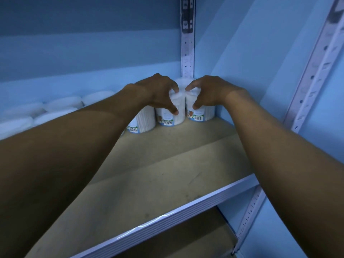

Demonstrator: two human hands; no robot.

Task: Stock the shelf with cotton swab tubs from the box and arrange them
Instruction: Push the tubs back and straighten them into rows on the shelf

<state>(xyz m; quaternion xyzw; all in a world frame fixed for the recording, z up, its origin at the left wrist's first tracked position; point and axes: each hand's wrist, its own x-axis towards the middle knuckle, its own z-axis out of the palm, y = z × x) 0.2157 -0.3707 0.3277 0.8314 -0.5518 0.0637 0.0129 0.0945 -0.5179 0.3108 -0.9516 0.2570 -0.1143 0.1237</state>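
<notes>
- Cotton swab tubs are packed into the far right corner of the shelf [167,174], up around 12 o'clock in the view, right against the back wall and the slotted upright [187,53].
- Left hand [158,92] has its fingers curled over the top of the middle tub [170,116], thumb down on the front of it, so it's gripping that one from above.
- Right hand [208,92] does the same on the corner tub [202,113], which sits touching the middle tub on its 3 o'clock side.
- Looks like the two are being held together so they go in as a snug pair, barcodes facing out. That's a guess, but the labels do line up along the front.
- One more tub [143,121] stands just beside the middle one at 9 o'clock, partly hidden by the left forearm. Another white lid pokes up behind the two hands.
- Further off at 9 to 10 o'clock there's a row of white lids [61,105] along the back, too blurry to say much about.
- Both arms are stretched well forward and angled inward, wrists bent down, hands nearly meeting over the tubs.
- No box in view, and most of the front of the shelf board is bare, so stocking seems far from done.
</notes>
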